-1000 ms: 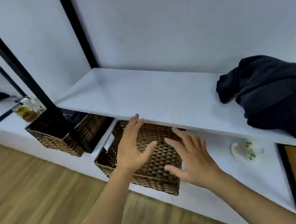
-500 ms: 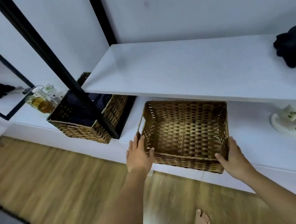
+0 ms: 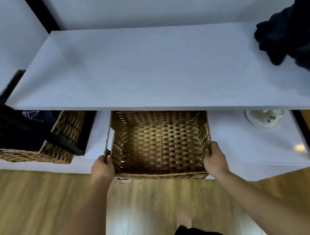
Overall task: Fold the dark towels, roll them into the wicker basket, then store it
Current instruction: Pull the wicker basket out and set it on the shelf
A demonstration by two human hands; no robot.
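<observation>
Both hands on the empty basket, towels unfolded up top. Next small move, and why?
Probably keep drawing the wicker basket out from under the upper shelf and lift it up there. The left hand and right hand grip its front corners, its rear is under the shelf, and the dark towels lie heaped on the shelf's right end.

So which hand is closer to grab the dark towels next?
The right hand. Both hands grip the empty wicker basket, but the dark towels lie on the upper shelf at its far right end, the right hand's side. The left hand would have to cross over.
</observation>
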